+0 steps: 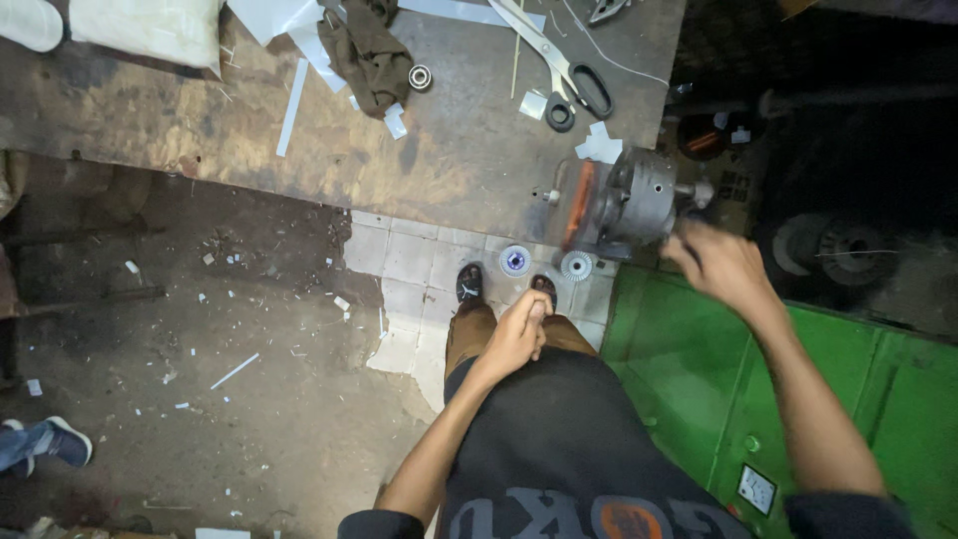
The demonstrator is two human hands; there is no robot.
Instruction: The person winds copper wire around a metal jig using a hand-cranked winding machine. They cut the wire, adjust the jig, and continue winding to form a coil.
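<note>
Left hand (519, 334) hangs loosely curled, empty; right hand (723, 265), blurred, grip unclear, reaches the grey chuck (639, 195) at the desk's (449, 160) right corner, axis pointing right, shaft end blurred

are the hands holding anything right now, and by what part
Left hand looks loosely curled and empty. Right hand is blurred beside the grey chuck; any hold cannot be told.

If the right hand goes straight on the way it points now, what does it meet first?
Most likely the grey metal chuck at the bench edge: the right hand, blurred, points up-left at it from close by. Depth is unclear, so it may pass just above.
</note>
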